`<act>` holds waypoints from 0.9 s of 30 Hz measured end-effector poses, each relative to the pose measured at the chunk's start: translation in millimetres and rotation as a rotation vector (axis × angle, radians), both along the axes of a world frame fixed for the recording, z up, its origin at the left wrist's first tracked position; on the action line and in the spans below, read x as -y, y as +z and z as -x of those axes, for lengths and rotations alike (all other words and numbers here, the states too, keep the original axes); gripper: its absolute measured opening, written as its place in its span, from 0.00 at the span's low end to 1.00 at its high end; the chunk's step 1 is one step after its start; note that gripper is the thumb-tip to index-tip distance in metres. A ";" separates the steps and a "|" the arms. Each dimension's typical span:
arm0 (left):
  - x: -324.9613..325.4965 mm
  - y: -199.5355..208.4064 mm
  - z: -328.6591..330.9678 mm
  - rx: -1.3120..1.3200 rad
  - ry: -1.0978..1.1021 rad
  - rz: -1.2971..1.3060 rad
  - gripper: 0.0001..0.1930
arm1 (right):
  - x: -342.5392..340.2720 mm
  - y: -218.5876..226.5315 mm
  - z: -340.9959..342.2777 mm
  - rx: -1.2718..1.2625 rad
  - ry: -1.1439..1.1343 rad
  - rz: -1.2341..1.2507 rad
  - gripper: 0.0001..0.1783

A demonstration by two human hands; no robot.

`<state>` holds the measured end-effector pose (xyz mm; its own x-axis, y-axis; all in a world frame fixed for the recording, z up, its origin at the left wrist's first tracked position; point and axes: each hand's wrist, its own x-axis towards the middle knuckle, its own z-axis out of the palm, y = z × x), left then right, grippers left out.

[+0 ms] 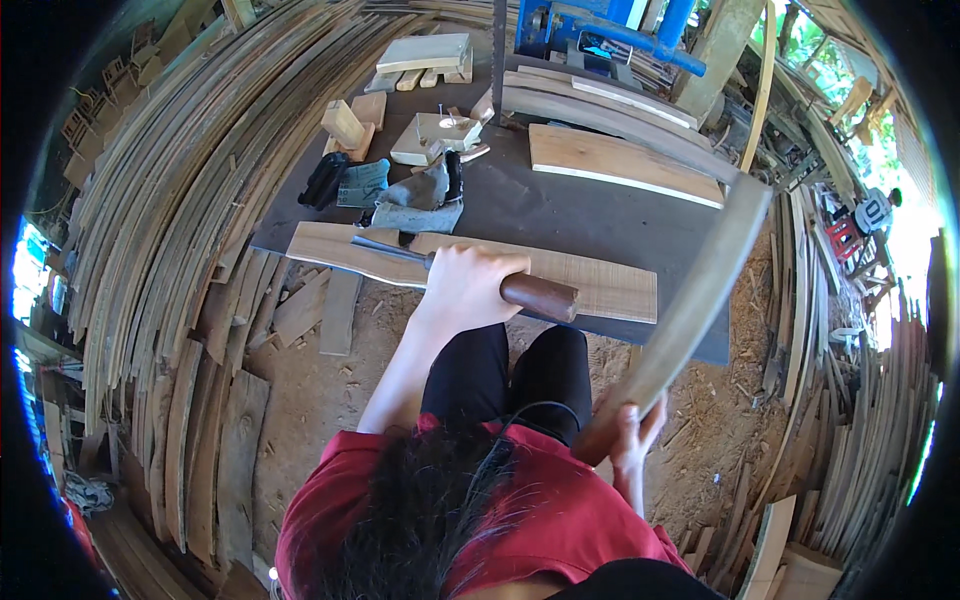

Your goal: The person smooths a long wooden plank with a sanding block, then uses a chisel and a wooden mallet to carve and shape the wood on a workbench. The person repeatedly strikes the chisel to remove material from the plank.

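Note:
My left hand (pixel 468 287) is wrapped round the brown wooden handle of a chisel (pixel 540 298). Its metal blade (pixel 390 248) points left, low over a long, light wooden board (pixel 612 287) with a notched edge. The board lies along the near edge of the dark table. At the lower right, my right hand (pixel 640 432) grips the near end of a long wooden bar (pixel 690 290), which slants up and away to the right. The bar's far end is raised over the table's right side, apart from the chisel.
On the dark table (pixel 490 190) lie crumpled cloths (pixel 415 195), wood blocks (pixel 435 138) and a wide plank (pixel 620 165). Blue machinery (pixel 610 40) stands behind. Long planks (pixel 190 200) are stacked at left, more timber (pixel 850 440) at right. Wood chips litter the floor (pixel 700 430).

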<state>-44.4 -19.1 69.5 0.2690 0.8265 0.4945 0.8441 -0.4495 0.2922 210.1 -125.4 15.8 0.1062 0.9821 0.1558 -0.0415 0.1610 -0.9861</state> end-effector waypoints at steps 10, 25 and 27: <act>-4.5 -1.6 22.3 0.060 -0.036 -0.112 0.08 | -6.3 0.4 8.7 0.177 -0.043 -0.120 0.24; -7.0 -0.3 41.4 0.073 -0.015 -0.082 0.07 | -17.9 -20.0 38.1 -0.069 -0.035 -0.265 0.28; -7.2 0.4 41.5 0.064 0.004 -0.079 0.07 | -14.6 -29.6 39.1 0.126 0.075 -0.214 0.28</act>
<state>-85.8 -11.9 69.9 0.2316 0.7853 0.5742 0.8264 -0.4702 0.3097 171.1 -110.8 -13.8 0.0012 0.9298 0.3680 0.0597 0.3673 -0.9282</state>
